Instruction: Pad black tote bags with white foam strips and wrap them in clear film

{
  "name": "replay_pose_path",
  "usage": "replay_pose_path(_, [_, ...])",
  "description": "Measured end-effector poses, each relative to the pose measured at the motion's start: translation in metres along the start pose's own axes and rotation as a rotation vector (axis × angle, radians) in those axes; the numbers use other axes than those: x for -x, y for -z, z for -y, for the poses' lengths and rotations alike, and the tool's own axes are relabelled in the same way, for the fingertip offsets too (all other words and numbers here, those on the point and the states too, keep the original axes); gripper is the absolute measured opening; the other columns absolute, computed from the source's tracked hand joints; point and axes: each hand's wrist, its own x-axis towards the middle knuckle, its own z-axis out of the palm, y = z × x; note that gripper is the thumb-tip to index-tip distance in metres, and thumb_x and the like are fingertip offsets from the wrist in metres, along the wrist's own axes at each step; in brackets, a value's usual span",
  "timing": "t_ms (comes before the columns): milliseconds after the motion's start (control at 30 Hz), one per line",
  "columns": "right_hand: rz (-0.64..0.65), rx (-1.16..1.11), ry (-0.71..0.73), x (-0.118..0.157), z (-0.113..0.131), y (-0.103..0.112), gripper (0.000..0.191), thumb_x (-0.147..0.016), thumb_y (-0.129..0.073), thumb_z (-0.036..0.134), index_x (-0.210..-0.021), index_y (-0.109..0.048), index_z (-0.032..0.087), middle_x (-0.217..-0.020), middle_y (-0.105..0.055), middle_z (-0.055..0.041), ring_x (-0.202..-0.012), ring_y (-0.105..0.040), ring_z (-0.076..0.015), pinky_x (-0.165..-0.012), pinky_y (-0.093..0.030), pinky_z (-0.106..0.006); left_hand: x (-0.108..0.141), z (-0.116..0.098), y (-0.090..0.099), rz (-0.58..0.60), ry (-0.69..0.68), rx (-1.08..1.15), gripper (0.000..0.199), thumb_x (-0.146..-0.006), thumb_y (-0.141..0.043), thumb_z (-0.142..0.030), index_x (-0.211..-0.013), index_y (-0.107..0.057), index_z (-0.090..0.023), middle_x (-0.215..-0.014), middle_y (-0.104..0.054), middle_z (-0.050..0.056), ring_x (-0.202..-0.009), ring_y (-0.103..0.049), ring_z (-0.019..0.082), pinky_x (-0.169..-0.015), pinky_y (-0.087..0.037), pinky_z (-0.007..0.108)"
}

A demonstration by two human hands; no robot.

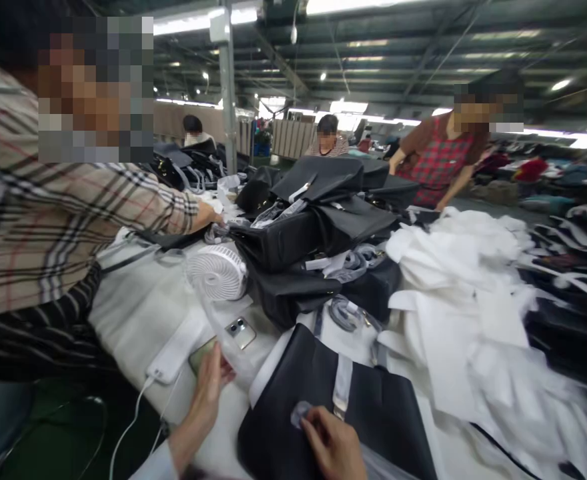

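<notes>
A black handbag lies flat in front of me, with a plastic-wrapped strap and metal clasp on its front. My right hand is over the bag, thumb and fingers pinched at the edge of a small clear plastic piece. To the bag's left is my left hand, fingers stretched and slightly apart, beside a blurred translucent plastic strip. Whether those fingers touch the strip is unclear. Just beyond that hand lies a phone, partly covered by the strip.
A white fan and a white power bank with cables stand left. Black bags are piled ahead; white sheets heap right. A co-worker in a plaid shirt reaches in from the left; another in a checked apron stands beyond.
</notes>
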Motion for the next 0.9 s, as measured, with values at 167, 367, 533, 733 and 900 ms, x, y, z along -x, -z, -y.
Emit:
replay_pose_path(167, [0.001,-0.001,0.05,-0.004,0.001,0.001,0.032,-0.095,-0.047,0.046,-0.08,-0.061,0.022,-0.061,-0.06,0.0012,-0.052,-0.057,-0.0157,-0.054,-0.039,-0.026,0.023,0.021,-0.015,0.27,0.028,-0.06,0.056,-0.066,-0.077,-0.052,-0.103,-0.062,-0.013,-0.097,-0.07,0.01,-0.087,-0.065,0.023,-0.076,-0.052,0.032])
replay_pose_path(367, [-0.005,0.006,0.005,0.005,0.006,0.001,0.024,-0.092,-0.053,0.038,-0.077,-0.06,0.021,-0.059,-0.059,0.0013,-0.053,-0.056,-0.015,-0.053,-0.037,-0.024,0.022,0.025,-0.026,0.314,0.004,-0.152,0.048,-0.071,-0.067,-0.058,-0.089,-0.07,-0.013,-0.089,-0.073,0.009,-0.095,-0.065,0.029,-0.087,-0.05,0.039])
replay_pose_path(533, [-0.014,-0.009,-0.058,0.011,0.006,-0.003,0.01,-0.083,-0.062,0.028,-0.076,-0.062,0.021,-0.063,-0.063,0.0019,-0.057,-0.059,-0.0141,-0.055,-0.037,-0.023,-0.008,0.039,-0.007,0.278,0.106,-0.138,0.063,-0.077,-0.058,-0.067,-0.115,-0.063,-0.017,-0.103,-0.073,0.011,-0.104,-0.066,0.032,-0.097,-0.048,0.049])
replay_pose_path(733, [0.004,-0.048,-0.065,0.007,0.008,0.002,0.019,-0.083,-0.065,0.038,-0.075,-0.063,0.021,-0.063,-0.063,0.0015,-0.055,-0.058,-0.0132,-0.052,-0.035,-0.022,-0.016,-0.017,-0.029,0.205,-0.193,0.164,0.043,-0.087,-0.055,-0.056,-0.11,-0.059,-0.02,-0.102,-0.072,0.006,-0.104,-0.067,0.025,-0.109,-0.041,0.049])
replay_pose_path(900, [-0.004,0.009,-0.043,0.005,0.016,0.003,0.015,-0.09,-0.055,0.031,-0.084,-0.063,0.02,-0.065,-0.063,0.0006,-0.056,-0.057,-0.0134,-0.056,-0.038,-0.023,0.024,-0.067,-0.047,0.454,-0.578,0.025,0.056,-0.092,-0.04,-0.062,-0.124,-0.054,-0.018,-0.117,-0.069,0.011,-0.115,-0.061,0.027,-0.11,-0.039,0.05])
